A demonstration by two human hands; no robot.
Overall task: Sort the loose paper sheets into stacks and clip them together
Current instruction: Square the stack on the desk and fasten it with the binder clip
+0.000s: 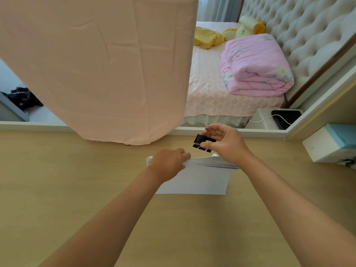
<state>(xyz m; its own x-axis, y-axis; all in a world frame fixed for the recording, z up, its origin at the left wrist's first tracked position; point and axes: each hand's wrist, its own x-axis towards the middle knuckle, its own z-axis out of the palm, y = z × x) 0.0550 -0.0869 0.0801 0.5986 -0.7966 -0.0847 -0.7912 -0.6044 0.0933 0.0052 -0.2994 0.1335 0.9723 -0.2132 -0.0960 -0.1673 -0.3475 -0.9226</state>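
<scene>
Steadying hand (L): left hand (169,162) sits on the far-left corner of the paper stack (200,180), centre of frame. Fingers curl over the far edge, so it grips the sheets. Prob. there to hold edges squared & lift that side for clipping.
Clip hand (R): right hand (223,143), just right of centre & above the stack. Thumb + fingers pinch the binder clip (202,143) by its wire handles; other fingers loosely bent.
Binder clip: black, in the air just above the stack's far edge, not touching paper. Mouth seems to face down-left twd the sheets. Can't tell how wide it gapes.
Paper stack: white sheets on the desk (77,189), lower centre. Far edge looks raised & a bit fanned, near edge flat on the wood. No clip on it yet.
Step (my read): this pile looks gathered; clipping is the step in hand.
Next move needs: squeeze handles, push mouth over the raised edge btwn the two hands, L holding the sheets aligned.
Risk: fanned sheets could slide out of line; a thick pile may resist the mouth.
Surroundings: pink cloth (96,64) hangs upper left down to the desk's far edge. Folded pink quilt (256,68) lies on the bed (208,93), upper right. White box (325,145) at right edge. All well apart from the hands.
</scene>
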